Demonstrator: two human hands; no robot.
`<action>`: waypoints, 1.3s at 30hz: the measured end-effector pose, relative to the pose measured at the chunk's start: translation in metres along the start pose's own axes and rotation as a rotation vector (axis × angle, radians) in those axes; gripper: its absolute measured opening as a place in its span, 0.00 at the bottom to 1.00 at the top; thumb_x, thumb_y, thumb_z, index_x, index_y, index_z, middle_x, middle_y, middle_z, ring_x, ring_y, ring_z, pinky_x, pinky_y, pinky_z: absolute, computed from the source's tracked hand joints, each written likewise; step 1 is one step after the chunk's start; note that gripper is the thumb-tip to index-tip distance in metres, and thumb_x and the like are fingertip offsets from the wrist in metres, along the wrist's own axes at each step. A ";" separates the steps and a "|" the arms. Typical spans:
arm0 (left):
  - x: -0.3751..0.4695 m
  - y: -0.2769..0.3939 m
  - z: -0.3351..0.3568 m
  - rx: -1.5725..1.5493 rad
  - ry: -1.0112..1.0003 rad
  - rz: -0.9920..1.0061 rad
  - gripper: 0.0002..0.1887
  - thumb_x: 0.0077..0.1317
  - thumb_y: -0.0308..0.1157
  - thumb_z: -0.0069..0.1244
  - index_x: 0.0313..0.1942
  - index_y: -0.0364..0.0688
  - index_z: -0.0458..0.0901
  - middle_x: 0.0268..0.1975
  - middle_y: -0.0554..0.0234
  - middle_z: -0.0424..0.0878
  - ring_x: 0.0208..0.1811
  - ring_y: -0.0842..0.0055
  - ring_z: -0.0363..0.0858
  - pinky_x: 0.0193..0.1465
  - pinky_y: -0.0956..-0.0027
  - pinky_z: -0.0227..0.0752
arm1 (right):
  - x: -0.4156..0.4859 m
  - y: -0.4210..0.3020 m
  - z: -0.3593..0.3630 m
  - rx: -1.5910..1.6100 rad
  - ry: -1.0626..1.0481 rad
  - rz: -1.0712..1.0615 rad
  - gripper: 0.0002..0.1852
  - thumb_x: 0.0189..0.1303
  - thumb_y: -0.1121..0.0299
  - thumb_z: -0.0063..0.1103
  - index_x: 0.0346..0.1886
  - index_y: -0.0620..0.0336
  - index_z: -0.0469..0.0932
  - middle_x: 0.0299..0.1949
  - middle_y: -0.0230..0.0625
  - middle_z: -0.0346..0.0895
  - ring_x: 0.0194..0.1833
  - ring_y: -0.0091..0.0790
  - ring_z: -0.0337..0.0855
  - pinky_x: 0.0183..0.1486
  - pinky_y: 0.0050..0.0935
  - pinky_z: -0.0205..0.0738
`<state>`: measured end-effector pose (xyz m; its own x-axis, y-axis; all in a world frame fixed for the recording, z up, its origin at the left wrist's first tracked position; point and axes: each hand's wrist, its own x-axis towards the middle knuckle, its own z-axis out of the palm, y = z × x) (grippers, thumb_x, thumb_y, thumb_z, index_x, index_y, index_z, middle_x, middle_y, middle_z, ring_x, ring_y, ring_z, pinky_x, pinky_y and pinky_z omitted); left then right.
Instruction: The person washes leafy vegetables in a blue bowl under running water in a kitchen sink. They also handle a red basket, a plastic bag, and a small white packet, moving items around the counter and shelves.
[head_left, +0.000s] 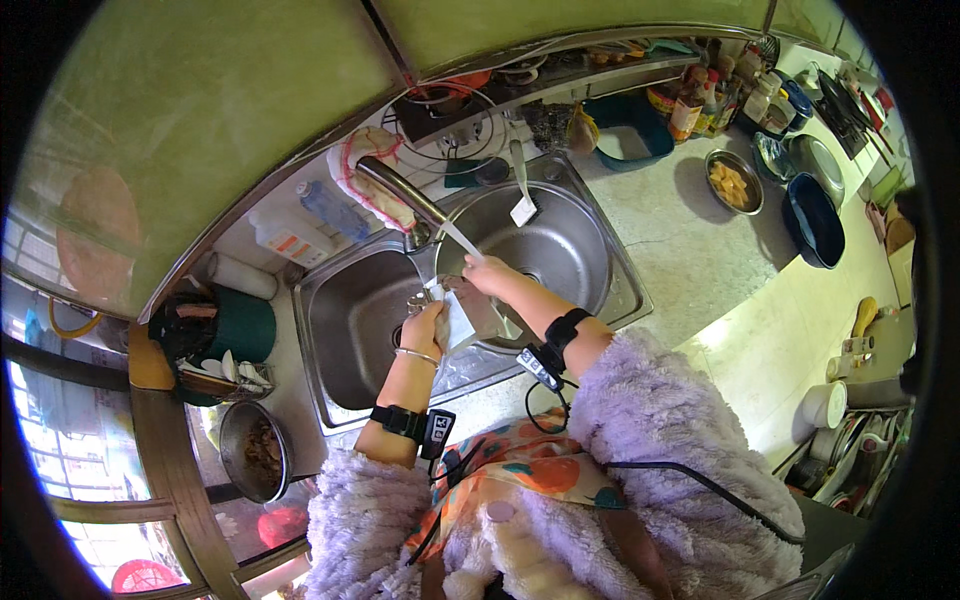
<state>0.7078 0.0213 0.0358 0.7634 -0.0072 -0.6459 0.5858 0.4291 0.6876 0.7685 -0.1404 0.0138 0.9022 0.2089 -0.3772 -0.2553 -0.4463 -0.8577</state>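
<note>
My left hand (424, 328) grips a clear plastic bag (478, 300) with a white panel, above the divider of a double stainless steel sink (330, 330). At the bag's upper edge, the fingers of my right hand (491, 276) are curled on the film; their tips are partly hidden. A metal faucet (397, 187) points at the right bowl. From its mouth a whitish strip, seemingly running water (461, 240), reaches my right hand. A small metal piece (417, 302) shows by my left fingers. A white-headed brush (523, 208) leans into the right bowl's far rim.
Behind the sink stand a white bottle (292, 238) and a red-edged cloth (364, 161). To the right are a bowl of cut yellow pieces (733, 182), a dark blue basin (814, 221) and several sauce bottles (686, 105). A metal pot (255, 452) and a green bin (244, 326) stand left.
</note>
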 end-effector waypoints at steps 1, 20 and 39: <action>-0.002 -0.001 0.002 0.006 -0.008 -0.005 0.09 0.55 0.24 0.48 0.37 0.35 0.74 0.33 0.59 0.78 0.32 0.70 0.78 0.35 0.68 0.73 | -0.006 0.008 -0.004 0.003 -0.017 0.009 0.23 0.56 0.55 0.46 0.54 0.52 0.66 0.47 0.47 0.71 0.46 0.41 0.73 0.48 0.36 0.65; 0.025 -0.017 0.014 0.130 -0.122 -0.034 0.09 0.59 0.29 0.45 0.37 0.33 0.75 0.32 0.56 0.80 0.31 0.70 0.79 0.35 0.68 0.74 | -0.029 0.045 -0.006 0.961 0.210 0.342 0.09 0.53 0.62 0.58 0.36 0.54 0.77 0.33 0.35 0.77 0.32 0.30 0.76 0.30 0.34 0.69; 0.006 -0.014 0.020 0.157 -0.130 -0.099 0.10 0.56 0.24 0.49 0.37 0.29 0.74 0.34 0.55 0.78 0.33 0.72 0.78 0.36 0.72 0.74 | -0.019 0.045 0.007 0.688 0.044 0.177 0.12 0.49 0.65 0.63 0.33 0.62 0.77 0.28 0.34 0.78 0.27 0.26 0.77 0.30 0.28 0.71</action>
<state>0.7096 -0.0027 0.0288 0.7230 -0.1633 -0.6712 0.6867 0.2751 0.6728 0.7370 -0.1587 -0.0200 0.8365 0.1420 -0.5292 -0.5476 0.1832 -0.8164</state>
